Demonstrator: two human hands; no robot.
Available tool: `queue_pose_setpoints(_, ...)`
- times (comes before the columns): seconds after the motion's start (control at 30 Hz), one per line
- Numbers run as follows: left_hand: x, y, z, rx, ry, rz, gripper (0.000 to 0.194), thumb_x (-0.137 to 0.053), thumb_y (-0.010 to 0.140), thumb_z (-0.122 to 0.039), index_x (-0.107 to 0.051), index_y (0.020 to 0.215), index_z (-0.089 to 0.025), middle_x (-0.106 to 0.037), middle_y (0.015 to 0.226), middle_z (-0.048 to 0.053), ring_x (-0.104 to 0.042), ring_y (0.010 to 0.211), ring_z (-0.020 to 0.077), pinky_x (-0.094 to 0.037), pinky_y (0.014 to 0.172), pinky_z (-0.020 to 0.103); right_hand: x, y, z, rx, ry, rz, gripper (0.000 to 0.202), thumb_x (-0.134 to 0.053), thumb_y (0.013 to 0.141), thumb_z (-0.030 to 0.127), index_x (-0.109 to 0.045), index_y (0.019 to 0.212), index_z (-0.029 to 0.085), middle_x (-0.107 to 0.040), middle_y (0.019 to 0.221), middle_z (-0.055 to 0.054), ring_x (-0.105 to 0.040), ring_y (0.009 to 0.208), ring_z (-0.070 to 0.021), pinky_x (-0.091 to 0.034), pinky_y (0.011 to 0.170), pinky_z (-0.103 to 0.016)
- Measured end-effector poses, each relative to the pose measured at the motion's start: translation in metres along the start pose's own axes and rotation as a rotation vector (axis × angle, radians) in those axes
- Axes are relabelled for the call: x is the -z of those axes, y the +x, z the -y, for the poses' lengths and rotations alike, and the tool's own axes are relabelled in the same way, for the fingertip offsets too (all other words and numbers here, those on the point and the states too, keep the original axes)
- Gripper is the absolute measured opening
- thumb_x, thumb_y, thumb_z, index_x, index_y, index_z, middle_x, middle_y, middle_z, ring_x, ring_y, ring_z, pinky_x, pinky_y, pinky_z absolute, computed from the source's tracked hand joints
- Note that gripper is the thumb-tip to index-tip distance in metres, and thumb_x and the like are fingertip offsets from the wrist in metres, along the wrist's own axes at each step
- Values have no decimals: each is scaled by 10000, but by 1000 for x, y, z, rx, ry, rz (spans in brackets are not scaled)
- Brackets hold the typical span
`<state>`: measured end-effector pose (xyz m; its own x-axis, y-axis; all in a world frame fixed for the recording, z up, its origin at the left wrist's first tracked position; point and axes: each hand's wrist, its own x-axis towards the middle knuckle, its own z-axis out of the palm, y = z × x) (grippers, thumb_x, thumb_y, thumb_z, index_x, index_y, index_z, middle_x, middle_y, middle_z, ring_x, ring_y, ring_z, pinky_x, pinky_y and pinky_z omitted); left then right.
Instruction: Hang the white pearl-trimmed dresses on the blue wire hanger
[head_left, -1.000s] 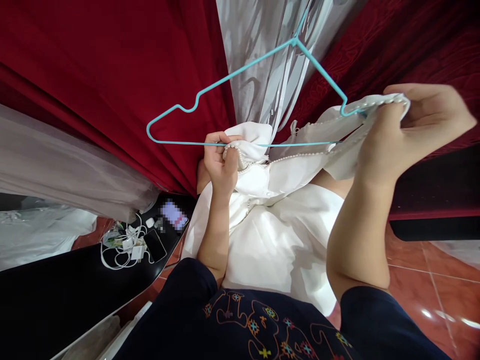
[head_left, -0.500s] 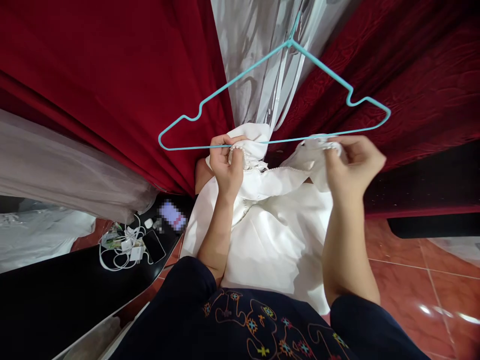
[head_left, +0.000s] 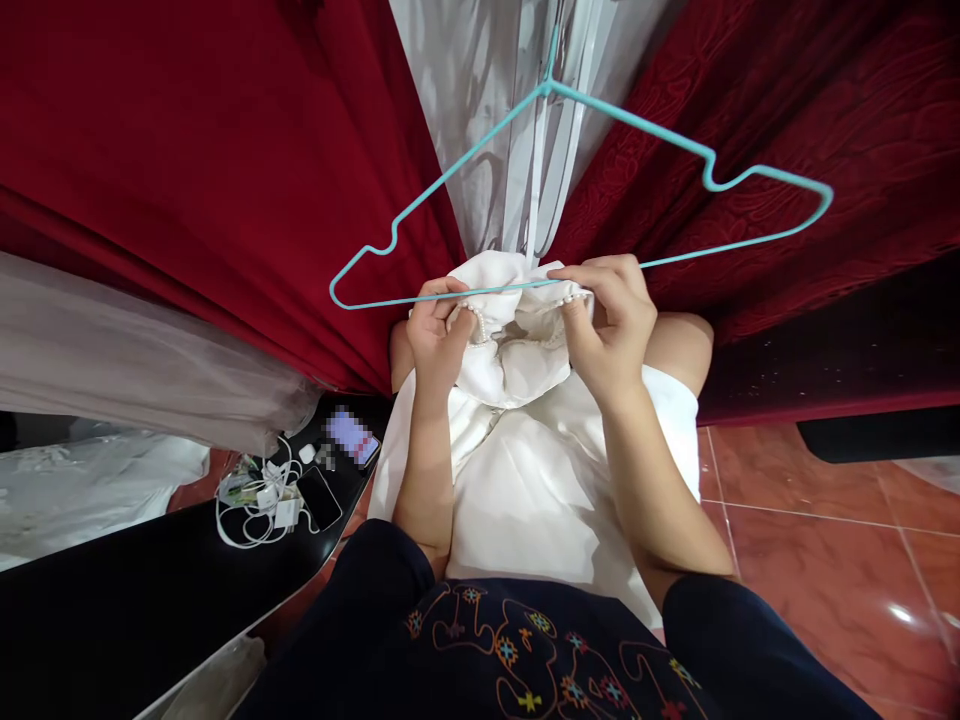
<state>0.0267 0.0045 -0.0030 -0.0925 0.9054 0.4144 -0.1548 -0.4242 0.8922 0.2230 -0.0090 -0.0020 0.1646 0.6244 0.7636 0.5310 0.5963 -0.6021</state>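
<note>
A white garment (head_left: 525, 500) with beaded edging lies bunched over my lap. My left hand (head_left: 442, 335) pinches a beaded edge of it between thumb and fingers, at the hanger's lower bar. Close by on the right, my right hand (head_left: 611, 320) is closed on another beaded part of the same cloth. A light-blue hanger (head_left: 637, 120) hangs in front of me, its lower bar crossing at both hands. White straps run up behind the hanger. The fingertips are partly hidden in the folds.
Red curtains (head_left: 225, 150) stand at left and right, with sheer white fabric (head_left: 480, 120) between them. On a black bench (head_left: 150, 600) at the left lie tangled white cables (head_left: 259, 515), a dark phone (head_left: 320, 498) and a lit phone (head_left: 352, 435). The floor (head_left: 810, 560) is red tile.
My right hand has moved left, bringing its cloth edge near my left hand, and the garment between them has bunched up. The hanger has turned, its right end swinging outward to the right.
</note>
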Motion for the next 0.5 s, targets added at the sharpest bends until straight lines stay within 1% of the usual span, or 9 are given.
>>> queue_pose_setpoints(0.07, 15, 1, 5, 22, 104, 67, 185, -777, 887, -280, -679, 1037, -232, -768, 934, 23, -776, 906, 171, -572, 823, 262, 5, 0, -5, 6, -8, -16, 310, -609, 1053, 489, -804, 1091, 250, -697, 1001, -70, -700, 978, -206, -622, 891, -414)
queue_pose_setpoints(0.1, 23, 3, 8, 36, 171, 75, 162, -759, 869, -230, -700, 1019, -223, -770, 937, 24, -770, 902, 168, -572, 834, 263, 7, 1, -7, 4, -13, -16, 313, -614, 1049, 495, -807, 1091, 252, -690, 1005, -69, -699, 980, -207, -622, 898, -417)
queue_pose_setpoints(0.13, 32, 5, 10, 54, 240, 59, 148, -738, 851, -191, -715, 995, -215, -769, 928, 23, -759, 881, 161, -568, 826, 260, 9, 1, -9, -1, -18, -11, 317, -615, 1046, 500, -810, 1094, 255, -684, 1012, -68, -697, 986, -208, -623, 909, -422)
queue_pose_setpoints(0.2, 49, 9, 13, 95, 353, -36, 132, -704, 818, -146, -721, 937, -202, -752, 872, 9, -716, 779, 140, -541, 742, 242, 13, 1, -13, -13, -23, 1, 320, -613, 1044, 502, -815, 1106, 262, -677, 1025, -69, -695, 999, -211, -622, 931, -431)
queue_pose_setpoints(0.27, 64, 14, 12, 90, 426, -188, 112, -690, 798, -131, -700, 889, -195, -727, 826, -3, -677, 729, 130, -520, 698, 234, 15, 1, -15, -19, -23, 9, 324, -605, 1045, 507, -815, 1114, 270, -672, 1031, -71, -692, 1001, -214, -621, 939, -439)
queue_pose_setpoints(0.3, 71, 17, 9, 56, 454, -265, 108, -685, 790, -122, -683, 871, -194, -717, 821, -6, -674, 738, 131, -524, 708, 235, 15, 1, -16, -25, -22, 12, 326, -601, 1046, 510, -814, 1115, 273, -670, 1032, -72, -690, 1000, -216, -621, 940, -442)
queue_pose_setpoints(0.37, 82, 23, 0, -58, 495, -391, 124, -676, 782, -100, -656, 863, -192, -701, 834, -10, -686, 794, 137, -551, 768, 243, 14, 1, -16, -37, -20, 18, 330, -592, 1048, 516, -812, 1115, 279, -667, 1036, -72, -688, 1000, -217, -619, 941, -446)
queue_pose_setpoints(0.43, 90, 31, -13, -186, 508, -473, 161, -672, 772, -71, -646, 881, -187, -688, 858, -8, -693, 843, 144, -573, 822, 257, 12, 0, -14, -42, -17, 30, 333, -582, 1053, 517, -809, 1118, 282, -668, 1044, -69, -687, 1010, -219, -616, 950, -452)
queue_pose_setpoints(0.5, 96, 40, -27, -291, 488, -529, 188, -691, 758, -51, -649, 891, -177, -681, 871, -1, -683, 848, 144, -584, 834, 271, 10, 0, -13, -30, -3, 38, 327, -574, 1061, 506, -808, 1123, 286, -668, 1045, -64, -684, 1015, -217, -611, 958, -458)
